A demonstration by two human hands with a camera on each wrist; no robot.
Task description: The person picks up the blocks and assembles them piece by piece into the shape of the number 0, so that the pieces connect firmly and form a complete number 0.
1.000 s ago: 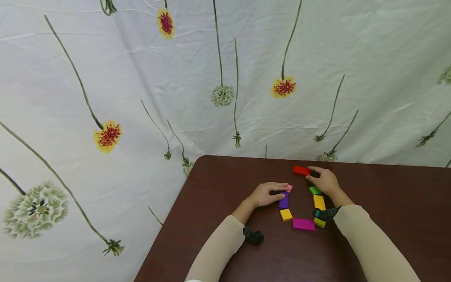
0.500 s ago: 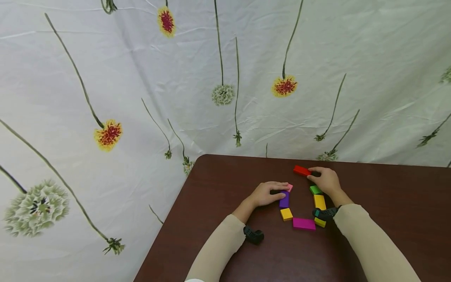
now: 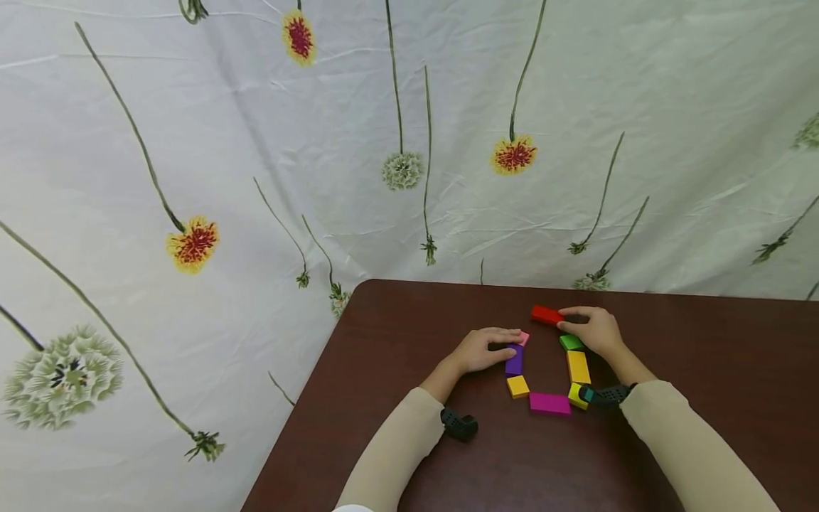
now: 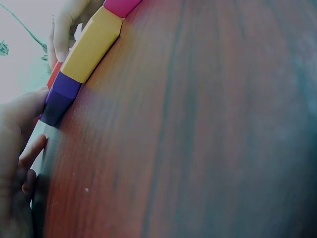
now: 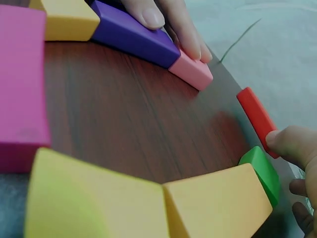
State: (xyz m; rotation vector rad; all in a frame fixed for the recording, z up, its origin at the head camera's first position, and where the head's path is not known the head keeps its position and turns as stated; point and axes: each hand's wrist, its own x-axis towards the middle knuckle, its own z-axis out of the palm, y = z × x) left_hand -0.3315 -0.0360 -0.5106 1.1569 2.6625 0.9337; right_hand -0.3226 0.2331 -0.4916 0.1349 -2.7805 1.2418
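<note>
My right hand (image 3: 598, 333) pinches the near right end of a red block (image 3: 546, 315) between thumb and fingers, towards the back of the table. My left hand (image 3: 476, 351) lies over the left side of a row of blocks. Its thumb rests on a purple block (image 5: 133, 34) and its fingers touch a small pink block (image 5: 192, 72). Joined to the purple one is an orange-yellow block (image 3: 517, 387), then a magenta block (image 3: 549, 403). On the right side stand a yellow block (image 5: 94, 198), a longer orange-yellow block (image 3: 578, 367) and a green block (image 3: 571, 343), close to the red one.
The blocks form a U-shaped outline on the dark brown table (image 3: 409, 441). A flower-printed cloth (image 3: 358, 142) hangs behind and to the left of the table edge. Dark straps (image 3: 459, 425) sit on both wrists.
My right hand has drawn the red block slightly nearer, towards the green block. Its wrist has shifted to the right, uncovering more of the yellow block. My left hand has stayed in place.
</note>
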